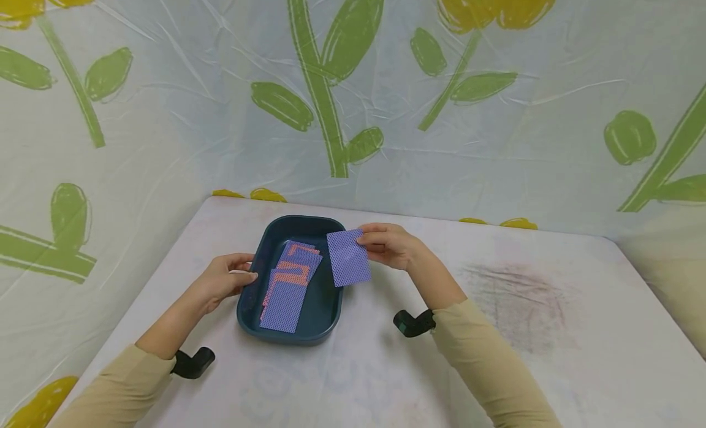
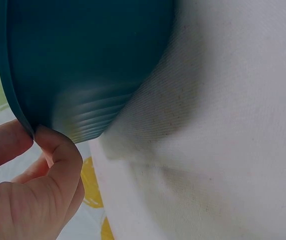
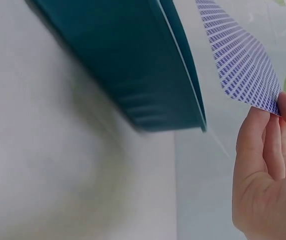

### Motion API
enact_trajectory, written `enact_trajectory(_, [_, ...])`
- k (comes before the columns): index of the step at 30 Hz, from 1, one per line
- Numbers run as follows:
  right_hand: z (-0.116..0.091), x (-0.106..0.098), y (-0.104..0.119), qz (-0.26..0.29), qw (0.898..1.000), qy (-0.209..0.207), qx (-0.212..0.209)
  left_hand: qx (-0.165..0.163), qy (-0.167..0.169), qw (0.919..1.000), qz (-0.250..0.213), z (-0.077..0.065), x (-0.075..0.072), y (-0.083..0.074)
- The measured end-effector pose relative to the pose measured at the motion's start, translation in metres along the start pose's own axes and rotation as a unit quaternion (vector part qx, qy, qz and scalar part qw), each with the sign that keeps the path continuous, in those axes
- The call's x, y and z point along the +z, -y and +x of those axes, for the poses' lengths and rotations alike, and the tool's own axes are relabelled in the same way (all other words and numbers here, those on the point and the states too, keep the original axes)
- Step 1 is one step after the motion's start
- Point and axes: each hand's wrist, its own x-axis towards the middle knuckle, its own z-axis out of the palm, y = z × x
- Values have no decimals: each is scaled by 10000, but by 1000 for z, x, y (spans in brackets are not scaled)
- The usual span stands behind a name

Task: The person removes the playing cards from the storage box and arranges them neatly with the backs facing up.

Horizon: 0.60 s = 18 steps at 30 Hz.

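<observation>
A dark teal tray [image 1: 317,327] with raised walls is on the table, tilted in the wrist views. My left hand [image 1: 226,281] pinches its left rim between thumb and fingers; the left wrist view shows this hand [image 2: 37,185] at the rim close up. My right hand [image 1: 388,247] pinches a playing card [image 1: 349,259] with a blue patterned back, above the tray's right edge. In the right wrist view the card [image 3: 243,60] is held by its edge, apart from the tray. Inside the tray lie several overlapping playing cards [image 1: 284,305], with blue and orange-red patterned backs.
The tray is on a white cloth-covered table [image 1: 386,379], with a dark smudge [image 1: 513,299] to the right. Behind stands a pale curtain [image 1: 209,127] printed with green leaves and yellow flowers. Black wrist cameras [image 1: 193,362] sit on both forearms.
</observation>
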Motion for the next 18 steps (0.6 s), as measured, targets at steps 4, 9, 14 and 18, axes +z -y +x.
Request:
enact_trajectory(4, [1,-9,-1,131,9998,-99,55,-48,-22,10000,26,1,0,2])
enact_trajectory(9, [4,-21,-4,356,9988,-284,154,-55,-37,10000,62,2,-1,3])
enact_trajectory(14, [11,-35,-10,568,9967,-555,150,-23,-34,10000,24,2,-1,3])
enact_trajectory(18, [20,-46,-16,813,9925,-907,138,-22,-16,10000,-28,2,0,3])
